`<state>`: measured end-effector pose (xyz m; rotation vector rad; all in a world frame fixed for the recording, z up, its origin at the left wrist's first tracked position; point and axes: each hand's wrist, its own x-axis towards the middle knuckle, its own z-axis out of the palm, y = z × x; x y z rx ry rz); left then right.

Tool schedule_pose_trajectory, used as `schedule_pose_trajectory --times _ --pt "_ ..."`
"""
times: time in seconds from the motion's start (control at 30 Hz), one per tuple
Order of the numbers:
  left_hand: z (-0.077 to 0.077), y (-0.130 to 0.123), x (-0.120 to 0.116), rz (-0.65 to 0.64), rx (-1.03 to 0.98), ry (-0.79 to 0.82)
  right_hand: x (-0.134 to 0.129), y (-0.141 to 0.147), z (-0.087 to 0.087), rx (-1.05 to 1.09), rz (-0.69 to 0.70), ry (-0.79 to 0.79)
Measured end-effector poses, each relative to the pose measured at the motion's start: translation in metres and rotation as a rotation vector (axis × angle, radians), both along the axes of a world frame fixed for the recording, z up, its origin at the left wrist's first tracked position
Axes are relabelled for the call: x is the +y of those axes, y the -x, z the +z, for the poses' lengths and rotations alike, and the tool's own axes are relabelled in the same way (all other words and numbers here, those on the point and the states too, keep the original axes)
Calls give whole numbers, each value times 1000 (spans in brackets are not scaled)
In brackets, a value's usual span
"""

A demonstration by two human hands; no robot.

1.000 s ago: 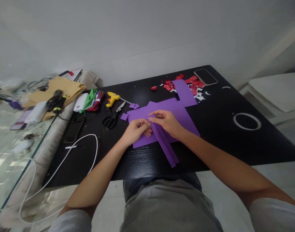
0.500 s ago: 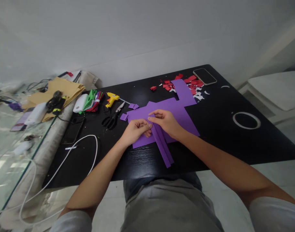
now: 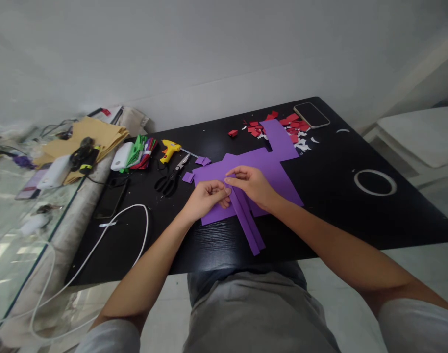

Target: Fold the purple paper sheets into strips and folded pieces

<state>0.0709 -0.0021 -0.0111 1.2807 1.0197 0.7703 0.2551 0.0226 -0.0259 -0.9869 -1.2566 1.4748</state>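
Note:
Both hands pinch the far end of a folded purple paper strip [image 3: 246, 223], whose lengthwise creases run toward me and past the near edge of the sheets below. My left hand [image 3: 210, 198] grips the strip from its left side, thumb against the fingers. From the right, my right hand [image 3: 250, 184] pinches the same end, with thumb and index finger close together. Beneath them lie larger purple paper sheets [image 3: 279, 184] on the black table [image 3: 216, 252]. Small folded purple pieces [image 3: 188, 177] rest by the sheets' left edge.
Black-handled scissors [image 3: 168, 182] and a yellow glue gun [image 3: 169, 151] lie left of the sheets. Red paper pieces [image 3: 292, 118] and white scraps are scattered behind, near a phone [image 3: 312, 115]. A white ring [image 3: 374, 183] sits at right; a white cable [image 3: 145, 230] loops at left.
Hardly anything differs. The strip's near end has shifted very slightly to the right, while both hands keep their pinch in the same place.

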Motion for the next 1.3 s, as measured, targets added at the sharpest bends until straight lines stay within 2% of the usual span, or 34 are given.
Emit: schedule_pose_trajectory --times 0.83,0.9,1.0,1.07,1.2,1.3 --pt "1 4 1 0 37 -72 -1 -1 3 17 16 23" --pt "3 9 4 51 37 -159 -1 -1 4 15 21 21" --pt "4 18 10 227 9 -375 0 -1 5 20 39 28" --pt "4 23 12 284 53 -499 -1 -1 5 28 60 43" --pt "1 24 13 227 178 -736 -1 -1 4 37 90 78" --pt "0 23 12 205 222 -816 -2 -2 4 39 100 90"
